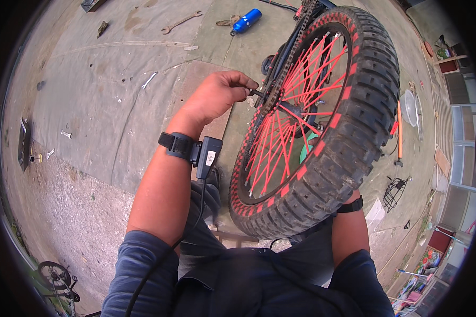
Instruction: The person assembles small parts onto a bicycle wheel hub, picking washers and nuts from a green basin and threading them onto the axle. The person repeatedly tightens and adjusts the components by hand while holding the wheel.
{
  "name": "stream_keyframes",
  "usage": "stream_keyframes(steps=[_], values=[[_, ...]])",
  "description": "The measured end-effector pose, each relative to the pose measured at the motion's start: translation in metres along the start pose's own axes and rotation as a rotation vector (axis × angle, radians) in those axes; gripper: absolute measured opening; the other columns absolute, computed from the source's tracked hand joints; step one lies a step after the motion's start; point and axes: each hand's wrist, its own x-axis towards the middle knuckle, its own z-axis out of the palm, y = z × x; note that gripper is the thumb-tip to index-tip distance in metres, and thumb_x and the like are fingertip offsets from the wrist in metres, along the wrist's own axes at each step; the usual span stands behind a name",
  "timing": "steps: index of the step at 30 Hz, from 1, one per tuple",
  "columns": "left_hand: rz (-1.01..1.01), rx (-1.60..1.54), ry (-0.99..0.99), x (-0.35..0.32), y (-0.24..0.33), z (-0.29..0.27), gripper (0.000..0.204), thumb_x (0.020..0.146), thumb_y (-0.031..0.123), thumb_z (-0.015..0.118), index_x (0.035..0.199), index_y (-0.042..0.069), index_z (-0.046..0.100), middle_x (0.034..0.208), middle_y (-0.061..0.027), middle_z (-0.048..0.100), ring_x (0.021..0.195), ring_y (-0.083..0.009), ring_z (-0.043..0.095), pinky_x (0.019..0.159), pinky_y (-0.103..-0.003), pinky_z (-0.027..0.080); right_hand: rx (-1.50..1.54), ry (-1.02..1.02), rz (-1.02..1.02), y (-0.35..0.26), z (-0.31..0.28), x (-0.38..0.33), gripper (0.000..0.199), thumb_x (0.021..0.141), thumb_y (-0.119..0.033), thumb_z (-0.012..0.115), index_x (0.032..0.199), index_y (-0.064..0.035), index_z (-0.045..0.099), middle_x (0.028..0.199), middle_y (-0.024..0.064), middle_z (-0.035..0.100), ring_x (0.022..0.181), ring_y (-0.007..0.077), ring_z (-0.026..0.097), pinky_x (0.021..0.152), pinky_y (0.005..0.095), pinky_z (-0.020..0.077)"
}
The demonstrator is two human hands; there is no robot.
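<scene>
A bicycle wheel (349,100) with a knobby black tyre, red spokes and a red-and-black rim stands tilted in front of me. A chain (274,98) runs along its left side by the hub (293,112). My left hand (222,95) is closed, thumb and fingers pinching a small dark rod-shaped part (256,93) that points at the axle end. My right forearm (350,235) goes behind the tyre, which hides most of that hand. A bit of my right hand (313,139) seems to show between the spokes beside a green thing (305,149); its grip is hidden.
On the ground lie a large open-ended wrench (182,22), a smaller wrench (149,80) and a blue bottle (246,22). An orange-handled tool (399,127), a pale bowl (408,107) and a black wire rack (395,193) are at right. Another bicycle (58,280) is at lower left.
</scene>
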Motion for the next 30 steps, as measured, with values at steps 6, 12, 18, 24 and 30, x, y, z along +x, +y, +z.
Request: stream_keyframes(steps=[6,12,18,24,30], values=[[0.105,-0.287,0.112,0.0,0.003,0.004,0.024,0.093,0.005,0.058,0.116,0.0,0.066,0.106,-0.0067,0.07,0.102,-0.0153,0.065,0.087,-0.031,0.052,0.139,0.204,0.073,0.002,-0.01,0.003,0.028,0.098,-0.015,0.048,0.119,-0.0032,0.061,0.108,0.0085,0.068,0.088,0.0216,0.068,0.075,0.0338,0.0576],[-0.212,-0.003,0.066,-0.003,0.011,0.005,0.025,0.1,0.016,0.057,0.117,0.0,0.066,0.101,-0.0049,0.07,0.091,-0.0139,0.065,0.08,-0.031,0.053,-0.011,0.086,-0.007,0.008,-0.021,0.014,0.029,0.1,-0.02,0.041,0.117,-0.0065,0.061,0.104,0.0071,0.067,0.086,0.0216,0.069,0.072,0.0338,0.0578],[-0.001,-0.025,0.047,-0.002,0.005,0.006,0.027,0.094,0.008,0.057,0.118,0.002,0.066,0.106,-0.0034,0.069,0.094,-0.0133,0.064,0.083,-0.029,0.051,0.0,0.07,-0.06,0.009,-0.024,0.013,0.016,0.098,-0.012,0.047,0.108,-0.0101,0.059,0.088,0.0006,0.061,0.072,0.0144,0.061,0.061,0.0288,0.0511],[-0.072,-0.03,0.051,-0.004,0.006,0.006,0.036,0.09,0.003,0.058,0.125,0.002,0.064,0.11,-0.0031,0.068,0.098,-0.013,0.064,0.084,-0.03,0.051,-0.234,0.077,-0.161,0.011,-0.016,0.013,0.01,0.096,-0.007,0.052,0.104,-0.0122,0.056,0.076,-0.0049,0.052,0.062,0.0083,0.052,0.053,0.0254,0.0437],[-0.085,-0.01,0.01,-0.005,0.007,0.007,0.038,0.09,0.002,0.058,0.128,0.002,0.063,0.108,-0.0028,0.068,0.097,-0.0121,0.064,0.082,-0.029,0.051,-0.172,0.293,-0.053,0.005,0.002,0.001,0.012,0.097,-0.007,0.051,0.107,-0.0099,0.057,0.078,-0.0033,0.054,0.064,0.0098,0.055,0.055,0.0253,0.0462]])
